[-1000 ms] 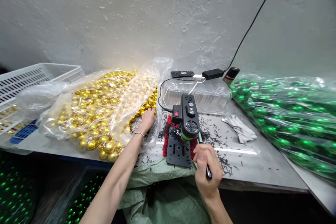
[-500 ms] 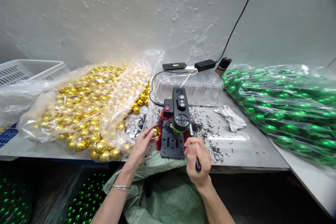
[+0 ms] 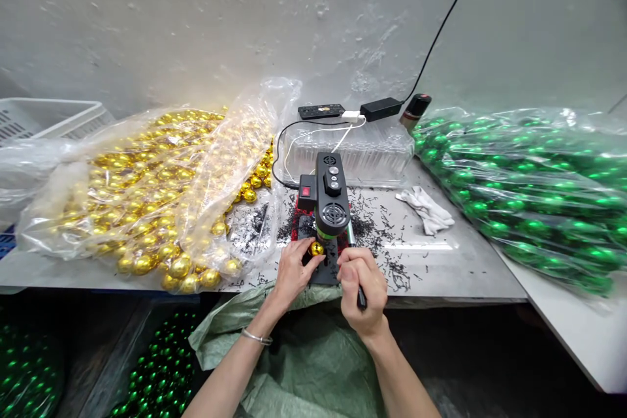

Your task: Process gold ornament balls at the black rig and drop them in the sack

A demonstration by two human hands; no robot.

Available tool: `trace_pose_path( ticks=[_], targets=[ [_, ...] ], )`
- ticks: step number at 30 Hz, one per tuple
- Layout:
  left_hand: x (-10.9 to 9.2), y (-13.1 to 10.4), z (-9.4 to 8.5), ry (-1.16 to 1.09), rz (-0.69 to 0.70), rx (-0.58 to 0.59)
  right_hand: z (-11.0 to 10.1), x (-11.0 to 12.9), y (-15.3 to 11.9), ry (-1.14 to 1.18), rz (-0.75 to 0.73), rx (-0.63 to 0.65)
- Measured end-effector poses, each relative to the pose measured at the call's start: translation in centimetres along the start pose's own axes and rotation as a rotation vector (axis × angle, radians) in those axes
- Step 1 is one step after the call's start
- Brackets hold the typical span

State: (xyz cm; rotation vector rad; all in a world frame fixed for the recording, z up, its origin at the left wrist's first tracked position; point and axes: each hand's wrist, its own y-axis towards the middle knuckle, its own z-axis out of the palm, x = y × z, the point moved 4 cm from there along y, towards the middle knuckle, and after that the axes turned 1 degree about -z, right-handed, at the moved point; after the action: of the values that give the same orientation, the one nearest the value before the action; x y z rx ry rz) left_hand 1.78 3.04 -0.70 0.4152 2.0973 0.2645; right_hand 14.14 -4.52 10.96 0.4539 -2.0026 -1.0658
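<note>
A black machine (image 3: 333, 192) with a red switch stands near the table's front edge. Under its head, my left hand (image 3: 295, 269) pinches a gold ball (image 3: 317, 248) between thumb and fingers, above the black base plate (image 3: 327, 269). My right hand (image 3: 362, 284) is wrapped round the black-gripped lever (image 3: 361, 298) at the machine's right side. Small black bits (image 3: 367, 225) lie scattered around the base.
Bagged gold balls (image 3: 147, 189) lie left, bagged green balls (image 3: 529, 189) right. A white glove (image 3: 426, 209), clear plastic box (image 3: 353, 150) and power adapter (image 3: 381, 108) are behind. A green sack (image 3: 313, 359) hangs at the front edge.
My left hand has moved right with the gold ball, from beside the machine to under its head. My right hand still grips the lever. The view has shifted slightly.
</note>
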Motion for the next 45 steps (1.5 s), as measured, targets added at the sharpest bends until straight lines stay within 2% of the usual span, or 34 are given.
trace_pose_path(
  ticks=[8,14,23,29,33,36,39,43,45],
  targets=[
    [0.1,-0.2,0.6,0.035,0.091,-0.029,0.3,-0.6,-0.9,-0.014,-0.030,0.015],
    [0.1,-0.3,0.6,0.062,0.089,-0.018,1.0,-1.6,-2.2,-0.050,-0.120,0.005],
    [0.1,-0.3,0.7,0.066,0.096,-0.017,1.8,-2.7,-3.5,-0.073,-0.125,-0.091],
    [0.2,-0.2,0.7,0.066,0.110,-0.029,2.2,-3.2,-3.8,-0.058,-0.148,-0.073],
    [0.2,0.3,0.7,0.047,0.108,-0.042,1.8,-2.4,-2.9,-0.053,-0.131,-0.086],
    [0.1,0.2,0.8,0.010,0.091,-0.040,0.7,-0.8,-0.5,-0.012,-0.005,-0.100],
    [-0.2,-1.6,0.2,-0.017,0.086,-0.017,-0.3,0.7,2.1,0.040,0.128,-0.043],
    [-0.8,-5.0,-1.9,0.034,0.166,0.092,-0.8,1.3,3.0,0.049,0.143,0.014],
    [-0.6,-4.3,-3.7,0.070,0.187,0.106,-0.6,1.0,2.5,0.050,0.123,0.013]
  ],
)
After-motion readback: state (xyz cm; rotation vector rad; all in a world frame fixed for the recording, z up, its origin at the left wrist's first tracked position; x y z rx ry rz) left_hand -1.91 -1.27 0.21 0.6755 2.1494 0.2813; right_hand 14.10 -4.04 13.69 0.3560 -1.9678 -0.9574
